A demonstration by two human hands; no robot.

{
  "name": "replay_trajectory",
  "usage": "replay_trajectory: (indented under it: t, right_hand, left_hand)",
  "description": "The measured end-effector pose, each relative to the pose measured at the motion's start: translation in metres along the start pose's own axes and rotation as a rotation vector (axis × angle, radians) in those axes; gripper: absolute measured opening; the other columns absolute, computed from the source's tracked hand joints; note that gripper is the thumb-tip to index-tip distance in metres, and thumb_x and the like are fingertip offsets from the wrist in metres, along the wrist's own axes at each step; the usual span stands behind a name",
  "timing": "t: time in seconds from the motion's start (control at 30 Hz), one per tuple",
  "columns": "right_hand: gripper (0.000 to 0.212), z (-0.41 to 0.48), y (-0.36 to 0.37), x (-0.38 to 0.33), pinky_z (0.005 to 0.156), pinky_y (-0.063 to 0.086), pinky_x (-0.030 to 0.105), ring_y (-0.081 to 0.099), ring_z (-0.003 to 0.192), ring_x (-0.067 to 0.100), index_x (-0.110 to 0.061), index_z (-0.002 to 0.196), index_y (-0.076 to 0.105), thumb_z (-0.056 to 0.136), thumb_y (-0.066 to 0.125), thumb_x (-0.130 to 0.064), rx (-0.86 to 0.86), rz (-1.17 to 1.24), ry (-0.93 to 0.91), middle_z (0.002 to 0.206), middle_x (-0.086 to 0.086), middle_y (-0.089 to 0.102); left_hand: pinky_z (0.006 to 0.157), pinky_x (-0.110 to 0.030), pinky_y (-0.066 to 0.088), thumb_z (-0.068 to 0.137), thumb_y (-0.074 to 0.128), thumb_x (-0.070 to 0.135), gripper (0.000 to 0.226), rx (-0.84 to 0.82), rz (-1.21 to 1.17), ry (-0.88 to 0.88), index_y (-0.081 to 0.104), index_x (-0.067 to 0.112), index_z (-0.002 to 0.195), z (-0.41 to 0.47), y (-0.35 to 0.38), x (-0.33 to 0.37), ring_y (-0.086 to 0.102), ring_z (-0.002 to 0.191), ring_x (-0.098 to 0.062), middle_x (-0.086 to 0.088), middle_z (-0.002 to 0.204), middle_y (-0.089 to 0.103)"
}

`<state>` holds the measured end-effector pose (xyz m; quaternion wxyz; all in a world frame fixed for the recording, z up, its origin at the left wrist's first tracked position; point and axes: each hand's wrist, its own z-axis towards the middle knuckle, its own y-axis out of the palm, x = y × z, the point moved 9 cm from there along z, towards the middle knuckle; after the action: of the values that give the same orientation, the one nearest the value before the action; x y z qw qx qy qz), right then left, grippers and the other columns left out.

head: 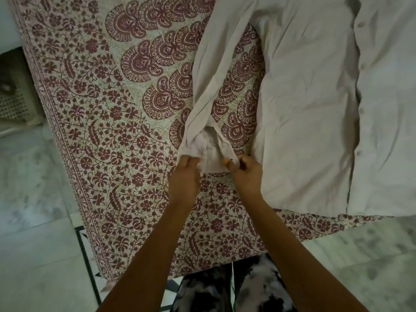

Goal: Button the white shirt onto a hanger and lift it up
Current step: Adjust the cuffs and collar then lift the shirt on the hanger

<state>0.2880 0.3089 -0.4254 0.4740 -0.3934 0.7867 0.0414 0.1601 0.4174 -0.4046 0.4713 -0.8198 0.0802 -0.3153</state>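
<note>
Head view: I see the white shirt (pixel 315 104) spread flat over the right half of the frame on a maroon floral bedspread (pixel 101 131), its button placket (pixel 360 86) running down at far right. One sleeve (pixel 209 86) trails toward centre frame. My left hand (pixel 184 176) and right hand (pixel 245 174) both have their fingers curled, pinching the cuff (pixel 211 158) between them. Marble floor (pixel 33 199) fills the lower left.

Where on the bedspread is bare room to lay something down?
Widest bare patch: the bedspread left of the sleeve. A narrow wedge lies between sleeve and shirt. A strip runs along the near edge, below the hem. The right side is crowded: the shirt covers it.
</note>
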Motion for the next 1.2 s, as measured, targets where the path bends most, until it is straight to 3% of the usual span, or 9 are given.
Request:
replay_trajectory:
  t: [0.13, 0.3, 0.43, 0.6, 0.73, 0.9, 1.0, 1.13, 1.2]
  right_hand:
    - [0.023, -0.002, 0.012, 0.001, 0.054, 0.033, 0.023, 0.039, 0.055, 0.012, 0.000, 0.065, 0.058, 0.085, 0.062, -0.009, -0.089, 0.028, -0.021, 0.055, 0.002, 0.045]
    - [0.011, -0.007, 0.015, 0.007, 0.064, 0.046, 0.027, 0.055, 0.065, 0.012, -0.008, 0.073, 0.060, 0.082, 0.066, -0.010, -0.060, 0.101, 0.062, 0.071, 0.006, 0.062]
    - [0.011, -0.010, 0.017, -0.004, 0.066, 0.048, 0.024, 0.058, 0.067, 0.013, -0.015, 0.076, 0.062, 0.080, 0.068, -0.006, -0.048, 0.214, 0.066, 0.073, 0.004, 0.065]
    - [0.006, -0.012, 0.010, -0.021, 0.065, 0.048, 0.020, 0.058, 0.066, 0.005, -0.011, 0.085, 0.069, 0.084, 0.064, -0.007, -0.034, 0.322, 0.050, 0.074, -0.001, 0.066]
    - [0.013, -0.011, 0.007, -0.025, 0.078, 0.053, 0.035, 0.063, 0.079, 0.015, -0.014, 0.091, 0.069, 0.085, 0.061, -0.005, -0.059, 0.308, 0.038, 0.081, -0.002, 0.068]
    - [0.018, -0.012, 0.003, -0.031, 0.080, 0.055, 0.037, 0.064, 0.081, 0.012, -0.016, 0.097, 0.068, 0.085, 0.061, -0.005, -0.065, 0.235, -0.039, 0.083, -0.008, 0.067]
    - [0.018, -0.012, 0.004, -0.037, 0.078, 0.054, 0.037, 0.064, 0.081, 0.016, -0.012, 0.098, 0.069, 0.086, 0.059, -0.003, -0.112, 0.208, -0.095, 0.084, 0.000, 0.069]
    - [0.027, -0.009, 0.003, -0.039, 0.066, 0.054, 0.024, 0.063, 0.068, 0.011, -0.006, 0.089, 0.071, 0.089, 0.046, 0.004, -0.213, 0.306, -0.058, 0.069, -0.003, 0.070]
    - [0.023, -0.007, 0.003, -0.040, 0.073, 0.057, 0.032, 0.065, 0.073, 0.019, -0.004, 0.088, 0.070, 0.088, 0.049, 0.005, -0.246, 0.315, -0.059, 0.074, 0.003, 0.070]
  left_hand:
    - [0.054, -0.032, 0.044, 0.087, 0.054, 0.006, 0.008, -0.041, 0.067, 0.026, 0.062, 0.004, 0.087, 0.005, 0.000, 0.000, 0.059, 0.063, -0.031, -0.013, 0.088, 0.058]
    - [0.061, -0.030, 0.051, 0.084, 0.062, 0.012, 0.007, 0.044, -0.221, -0.106, 0.065, 0.006, 0.081, 0.014, -0.021, 0.000, 0.063, 0.065, -0.023, -0.009, 0.076, 0.067]
    - [0.061, -0.025, 0.050, 0.084, 0.065, 0.014, 0.007, 0.140, -0.333, -0.084, 0.066, 0.008, 0.083, 0.016, -0.042, 0.023, 0.059, 0.062, -0.013, -0.002, 0.074, 0.068]
    - [0.061, -0.035, 0.056, 0.084, 0.063, 0.019, 0.009, 0.148, -0.310, 0.007, 0.066, 0.011, 0.082, 0.016, -0.042, 0.043, 0.065, 0.063, -0.014, -0.002, 0.073, 0.070]
    - [0.063, -0.039, 0.056, 0.085, 0.062, 0.014, 0.007, 0.126, -0.346, 0.050, 0.067, 0.008, 0.084, 0.013, -0.041, 0.052, 0.066, 0.067, -0.016, -0.004, 0.076, 0.071]
    - [0.064, -0.040, 0.056, 0.086, 0.058, 0.011, 0.009, 0.096, -0.370, 0.077, 0.066, 0.007, 0.085, 0.013, -0.042, 0.054, 0.065, 0.068, -0.016, -0.005, 0.077, 0.070]
    - [0.064, -0.041, 0.054, 0.086, 0.056, 0.010, 0.009, 0.094, -0.354, 0.078, 0.065, 0.007, 0.085, 0.016, -0.043, 0.054, 0.064, 0.068, -0.018, -0.005, 0.076, 0.069]
    - [0.065, -0.034, 0.054, 0.085, 0.058, 0.006, 0.009, 0.099, -0.367, 0.066, 0.066, 0.008, 0.083, 0.020, -0.045, 0.054, 0.063, 0.066, -0.014, -0.004, 0.075, 0.069]
    - [0.067, -0.023, 0.053, 0.084, 0.060, 0.004, 0.010, 0.079, -0.426, 0.022, 0.068, 0.008, 0.085, 0.022, -0.043, 0.051, 0.063, 0.068, -0.009, -0.002, 0.077, 0.069]
